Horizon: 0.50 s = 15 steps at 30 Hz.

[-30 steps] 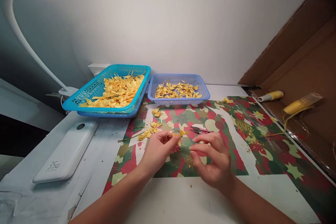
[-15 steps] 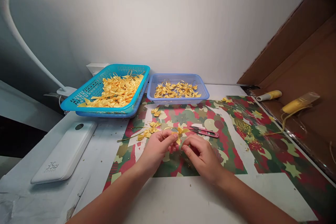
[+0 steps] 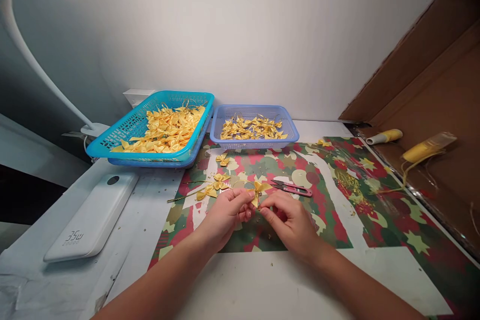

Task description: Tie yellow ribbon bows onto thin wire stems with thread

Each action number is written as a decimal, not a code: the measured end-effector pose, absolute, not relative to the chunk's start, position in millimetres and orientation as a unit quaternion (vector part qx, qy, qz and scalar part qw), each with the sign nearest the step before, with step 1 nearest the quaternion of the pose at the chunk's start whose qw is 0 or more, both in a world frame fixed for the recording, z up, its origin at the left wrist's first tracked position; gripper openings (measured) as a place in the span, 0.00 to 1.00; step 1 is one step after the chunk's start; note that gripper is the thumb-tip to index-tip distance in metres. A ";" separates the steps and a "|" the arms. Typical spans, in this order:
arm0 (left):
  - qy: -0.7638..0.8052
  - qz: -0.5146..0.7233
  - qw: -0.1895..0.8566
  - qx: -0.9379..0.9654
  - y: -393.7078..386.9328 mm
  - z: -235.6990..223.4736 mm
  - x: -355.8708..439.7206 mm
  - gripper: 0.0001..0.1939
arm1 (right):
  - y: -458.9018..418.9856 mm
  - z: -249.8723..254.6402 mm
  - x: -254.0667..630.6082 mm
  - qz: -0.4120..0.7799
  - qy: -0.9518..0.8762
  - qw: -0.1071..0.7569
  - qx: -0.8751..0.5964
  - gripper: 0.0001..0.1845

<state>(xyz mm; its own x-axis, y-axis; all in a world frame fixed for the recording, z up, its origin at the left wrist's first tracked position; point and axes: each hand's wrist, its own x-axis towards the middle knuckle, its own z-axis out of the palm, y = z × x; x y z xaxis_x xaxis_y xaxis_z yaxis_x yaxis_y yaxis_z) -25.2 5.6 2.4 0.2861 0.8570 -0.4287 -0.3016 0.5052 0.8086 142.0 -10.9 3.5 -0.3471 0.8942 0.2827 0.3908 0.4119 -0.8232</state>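
Observation:
Between my hands is a small yellow ribbon bow (image 3: 260,188) with a gold cord. My left hand (image 3: 233,207) pinches the bow's left side between thumb and fingers. The thumb and forefinger of my right hand (image 3: 284,214) are closed at the bow's lower tail; whether they grip the tail or a thin thread there is too small to tell. Behind my right hand lie thread snips (image 3: 291,188) with pink handles. To the left of the held bow, a few more bows (image 3: 206,192) with cords lie on the patterned sheet (image 3: 262,245). Another bow (image 3: 222,160) lies farther back.
A turquoise basket (image 3: 108,147) heaped with yellow bows stands back left, beside a purple basket (image 3: 255,144) of corded bows. A white power bank (image 3: 92,217) lies at left, under a lamp (image 3: 37,72). Yellow thread spools (image 3: 425,149) and a cardboard box wall (image 3: 431,90) are at right.
My right fingertips have come in slightly to the bow's lower tail. The cord loop beside my left hand looks lower and less visible. Everything else stays put.

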 end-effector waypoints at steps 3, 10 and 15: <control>0.458 0.361 0.750 0.312 4.8 5.2 -24.2 0.16 | -10.2 0.0 140.8 0.313 -0.745 0.399 -0.433 0.11; 0.508 0.402 0.634 0.422 1.2 13.1 -19.7 0.16 | -11.5 0.0 142.0 0.210 -0.728 0.470 -0.453 0.05; 0.544 0.420 0.485 0.542 -5.0 12.2 -18.7 0.10 | -17.2 2.3 138.2 0.090 -0.760 0.487 -0.420 0.07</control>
<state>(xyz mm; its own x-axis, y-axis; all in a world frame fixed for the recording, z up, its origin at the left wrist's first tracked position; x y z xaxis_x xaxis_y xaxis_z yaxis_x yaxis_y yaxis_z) -18.7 -5.0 12.2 0.0568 0.9958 -0.0722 0.1818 0.0608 0.9815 138.2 -17.2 2.3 -0.1717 0.7269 0.6649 0.5514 0.6302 -0.5466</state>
